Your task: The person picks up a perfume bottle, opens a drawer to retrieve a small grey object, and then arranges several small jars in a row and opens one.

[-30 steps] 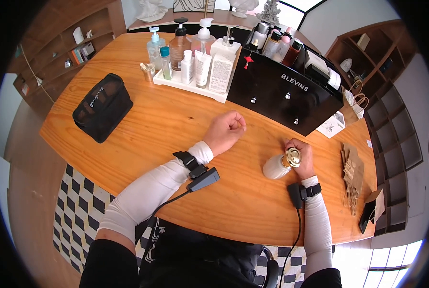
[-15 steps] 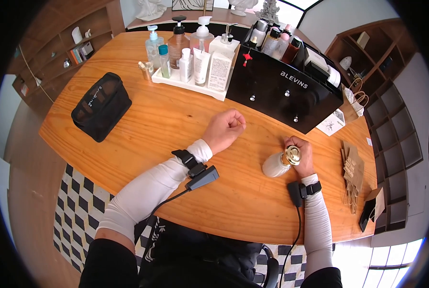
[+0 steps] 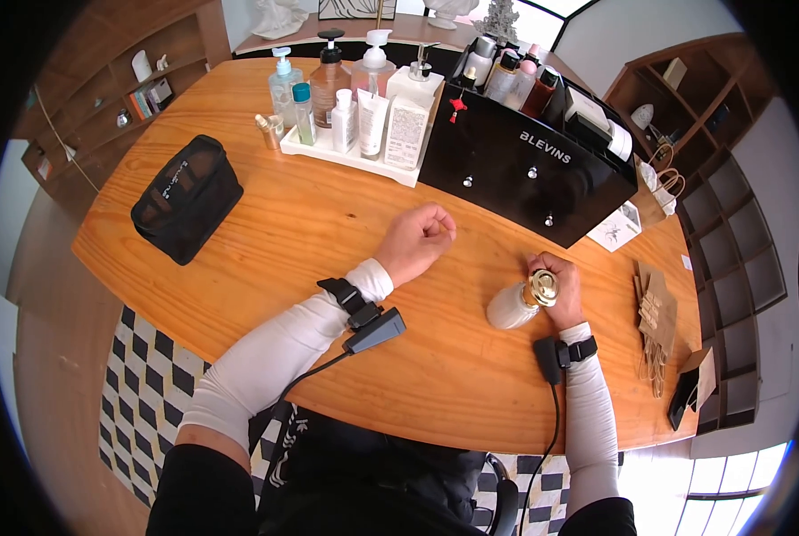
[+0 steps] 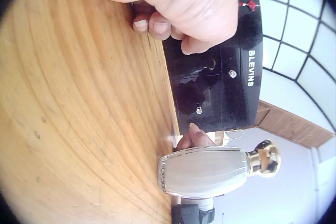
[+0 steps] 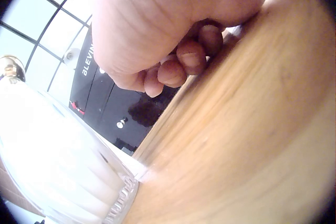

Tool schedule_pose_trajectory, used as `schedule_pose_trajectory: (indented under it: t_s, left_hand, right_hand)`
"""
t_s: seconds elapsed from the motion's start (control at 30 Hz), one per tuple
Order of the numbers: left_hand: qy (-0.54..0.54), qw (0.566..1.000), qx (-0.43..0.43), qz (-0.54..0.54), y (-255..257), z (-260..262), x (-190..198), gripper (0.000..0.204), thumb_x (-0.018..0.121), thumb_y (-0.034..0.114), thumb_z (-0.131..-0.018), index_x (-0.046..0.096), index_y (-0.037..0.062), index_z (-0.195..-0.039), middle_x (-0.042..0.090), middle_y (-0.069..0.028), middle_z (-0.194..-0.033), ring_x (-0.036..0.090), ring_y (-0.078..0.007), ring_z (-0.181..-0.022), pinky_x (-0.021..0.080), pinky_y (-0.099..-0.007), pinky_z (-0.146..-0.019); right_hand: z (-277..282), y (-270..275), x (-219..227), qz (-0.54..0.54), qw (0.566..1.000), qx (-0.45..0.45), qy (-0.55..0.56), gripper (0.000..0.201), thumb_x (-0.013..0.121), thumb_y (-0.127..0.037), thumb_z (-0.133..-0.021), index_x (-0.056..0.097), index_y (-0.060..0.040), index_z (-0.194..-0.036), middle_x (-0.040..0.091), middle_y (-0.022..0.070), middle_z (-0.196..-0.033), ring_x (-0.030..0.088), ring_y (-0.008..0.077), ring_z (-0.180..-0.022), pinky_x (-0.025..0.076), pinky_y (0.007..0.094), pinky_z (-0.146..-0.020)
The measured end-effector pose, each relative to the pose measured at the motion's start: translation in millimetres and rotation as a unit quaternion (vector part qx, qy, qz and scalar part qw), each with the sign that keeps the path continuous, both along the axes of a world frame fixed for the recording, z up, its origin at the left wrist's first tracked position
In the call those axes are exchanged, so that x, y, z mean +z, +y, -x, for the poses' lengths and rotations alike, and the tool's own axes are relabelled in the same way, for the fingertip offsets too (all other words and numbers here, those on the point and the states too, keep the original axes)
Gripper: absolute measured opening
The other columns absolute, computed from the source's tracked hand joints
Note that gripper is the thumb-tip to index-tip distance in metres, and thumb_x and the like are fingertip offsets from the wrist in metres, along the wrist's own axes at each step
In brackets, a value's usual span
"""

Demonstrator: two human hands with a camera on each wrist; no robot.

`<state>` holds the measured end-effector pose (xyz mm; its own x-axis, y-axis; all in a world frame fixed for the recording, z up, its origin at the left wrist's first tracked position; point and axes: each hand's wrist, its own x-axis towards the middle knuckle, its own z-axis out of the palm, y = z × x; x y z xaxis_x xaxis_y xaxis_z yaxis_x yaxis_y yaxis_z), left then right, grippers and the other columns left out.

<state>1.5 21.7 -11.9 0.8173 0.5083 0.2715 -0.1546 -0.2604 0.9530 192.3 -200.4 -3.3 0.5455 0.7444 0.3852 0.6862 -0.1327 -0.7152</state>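
In the head view, a pale ribbed bottle [image 3: 510, 308] with a gold cap [image 3: 542, 288] stands upright on the wooden table [image 3: 346, 313]. The right hand [image 3: 560, 290] rests just right of it, partly behind the cap, and the right wrist view shows its fingers [image 5: 181, 65] loosely curled around nothing, apart from the bottle [image 5: 58, 155]. Left of the bottle, the left hand [image 3: 414, 243] lies on the table, fingers [image 4: 157, 26] loosely curled and empty. The left wrist view shows the whole bottle [image 4: 205, 172] side-on.
A black cosmetics chest [image 3: 524, 170] stands behind the hands, beside a white tray [image 3: 350, 163] of bottles and tubes. A black mesh bag [image 3: 188, 198] sits at the left. Brown paper bags [image 3: 656, 313] lie at the right, near a white box [image 3: 615, 229].
The head view has shifted very slightly. Both hands and the bottle have stayed in place on the table.
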Motion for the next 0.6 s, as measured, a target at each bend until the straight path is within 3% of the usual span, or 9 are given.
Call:
schedule_pose_trajectory:
  t_s: [0.1,0.17,0.2,0.27,0.6]
  left_hand:
    - [-0.001,1.0,0.004,0.02,-0.4,-0.4,0.4,0.006,0.067,0.006,-0.096,0.062,0.0031,-0.096,0.049,0.0084,-0.067,0.04,-0.0007,-0.06,0.034,-0.0208,-0.054]
    - [0.007,1.0,0.007,0.01,0.2,0.5,1.8,0.006,0.067,0.006,-0.096,0.062,0.0029,-0.096,0.049,0.0084,-0.067,0.041,-0.0007,-0.06,0.035,-0.0208,-0.054]
    - [0.016,1.0,0.008,0.002,-0.9,0.5,2.1,0.006,0.067,0.006,-0.096,0.062,0.0028,-0.096,0.049,0.0084,-0.067,0.041,-0.0007,-0.06,0.035,-0.0208,-0.054]
    - [0.016,1.0,0.004,-0.004,-0.6,0.8,1.9,0.006,0.067,0.006,-0.096,0.062,0.0026,-0.096,0.049,0.0083,-0.068,0.042,-0.0007,-0.061,0.035,-0.0208,-0.054]
    - [0.014,1.0,0.004,-0.002,-0.2,1.1,3.1,0.007,0.067,0.007,-0.096,0.063,0.0019,-0.096,0.05,0.0082,-0.067,0.041,-0.0007,-0.059,0.034,-0.0214,-0.053]
  right_hand:
    - [0.3,1.7,3.1,0.007,1.0,0.006,0.003,0.035,0.068,-0.02,-0.097,0.062,0.0052,-0.073,0.048,0.0049,-0.056,0.04,0.007,-0.058,0.04,0.0305,-0.052]
    - [2.5,-0.2,7.5,0.039,0.998,0.002,0.039,0.023,0.068,-0.005,-0.089,0.054,-0.0011,-0.071,0.052,0.0034,-0.064,0.044,0.0086,-0.065,0.044,0.0264,-0.063]
    - [0.8,0.1,6.1,0.04,0.998,0.001,0.039,0.023,0.068,-0.005,-0.089,0.054,-0.0011,-0.071,0.052,0.0034,-0.064,0.044,0.0086,-0.065,0.044,0.0264,-0.063]
    - [-1.4,0.5,0.3,0.009,1.0,0.004,0.008,0.035,0.067,-0.02,-0.098,0.063,0.0048,-0.074,0.048,0.0042,-0.056,0.04,0.0071,-0.058,0.039,0.0303,-0.052]
    - [-5.2,0.6,-4.7,0.004,1.0,0.006,0.008,0.036,0.068,-0.02,-0.097,0.062,0.0049,-0.072,0.049,0.0066,-0.056,0.04,0.0087,-0.056,0.04,0.031,-0.052]
